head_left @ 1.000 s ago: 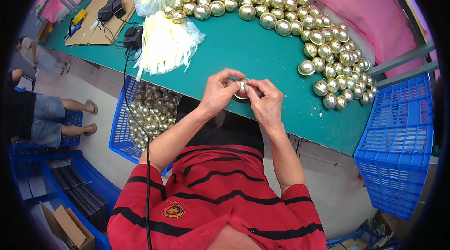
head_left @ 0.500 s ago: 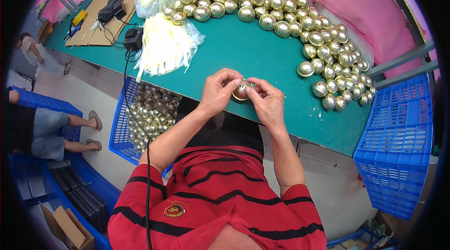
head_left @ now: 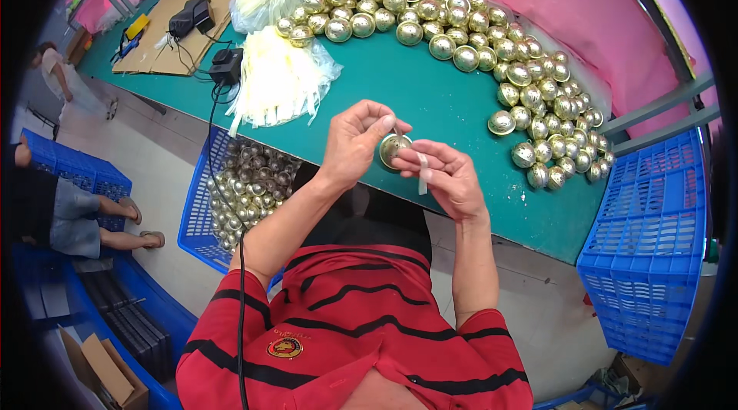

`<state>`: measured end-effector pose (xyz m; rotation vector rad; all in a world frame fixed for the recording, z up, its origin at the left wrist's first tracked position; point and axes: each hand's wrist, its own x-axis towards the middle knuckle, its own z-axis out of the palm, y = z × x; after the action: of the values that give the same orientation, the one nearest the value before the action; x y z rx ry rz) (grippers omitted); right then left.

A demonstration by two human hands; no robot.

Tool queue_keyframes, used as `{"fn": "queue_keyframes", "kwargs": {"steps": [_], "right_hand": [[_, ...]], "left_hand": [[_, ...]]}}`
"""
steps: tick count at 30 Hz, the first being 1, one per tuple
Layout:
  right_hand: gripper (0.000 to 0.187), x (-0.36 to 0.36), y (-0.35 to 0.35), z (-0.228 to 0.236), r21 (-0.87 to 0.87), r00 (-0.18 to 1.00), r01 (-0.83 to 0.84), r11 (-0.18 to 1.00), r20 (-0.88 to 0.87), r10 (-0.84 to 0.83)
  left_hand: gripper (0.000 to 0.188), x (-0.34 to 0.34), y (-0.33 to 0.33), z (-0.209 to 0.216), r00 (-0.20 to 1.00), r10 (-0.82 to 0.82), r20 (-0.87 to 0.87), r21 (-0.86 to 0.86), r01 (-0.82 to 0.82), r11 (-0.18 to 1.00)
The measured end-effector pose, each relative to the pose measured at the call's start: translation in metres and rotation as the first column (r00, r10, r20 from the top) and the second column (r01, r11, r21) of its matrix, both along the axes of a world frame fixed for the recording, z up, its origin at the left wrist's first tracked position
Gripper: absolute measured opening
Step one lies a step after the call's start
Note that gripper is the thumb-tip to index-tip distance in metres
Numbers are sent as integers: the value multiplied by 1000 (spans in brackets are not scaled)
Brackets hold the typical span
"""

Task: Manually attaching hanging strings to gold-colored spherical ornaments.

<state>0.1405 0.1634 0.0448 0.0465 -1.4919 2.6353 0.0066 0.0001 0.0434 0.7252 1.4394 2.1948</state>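
A shiny gold ball (head_left: pixel 392 149) with a raised rim is between my hands, over the front edge of the green table. My left hand (head_left: pixel 357 142) is closed, thumb and finger pinched at the ball's upper edge; the small part between those fingertips is too small to make out. On the ball's right side, the fingertips of my right hand (head_left: pixel 452 178) reach its edge. A short whitish strip (head_left: pixel 423 173) hangs from the fingers of that hand, gripped against the thumb.
Many like balls (head_left: pixel 530 91) are heaped along the table's back and right. Pale strips in bundles (head_left: pixel 273 79) lie left, by black adapters (head_left: pixel 225 66) and cardboard (head_left: pixel 154 49). A blue basket (head_left: pixel 192 210) of balls stands below; blue crates (head_left: pixel 642 248) are stacked right. Others are at left.
My right hand has drawn a little right and down from the ball and turned more palm up. The whitish strip now shows in its fingers. My left hand stays at the ball.
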Motion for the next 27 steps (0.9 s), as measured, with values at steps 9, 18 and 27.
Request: {"fn": "queue_keyframes", "kwargs": {"steps": [9,18,27], "right_hand": [[19,-18,-31,2,361,979,194,912,-16,-201],[21,-29,-38,9,535,961,239,810,-11,-276],[24,-28,-34,5,507,959,230,830,29,-283]], "left_hand": [[13,5,-13,10,998,-52,29,10,52,999],[15,14,-15,5,998,-61,25,22,61,998],[36,23,-18,10,994,-88,65,5,88,996]]}}
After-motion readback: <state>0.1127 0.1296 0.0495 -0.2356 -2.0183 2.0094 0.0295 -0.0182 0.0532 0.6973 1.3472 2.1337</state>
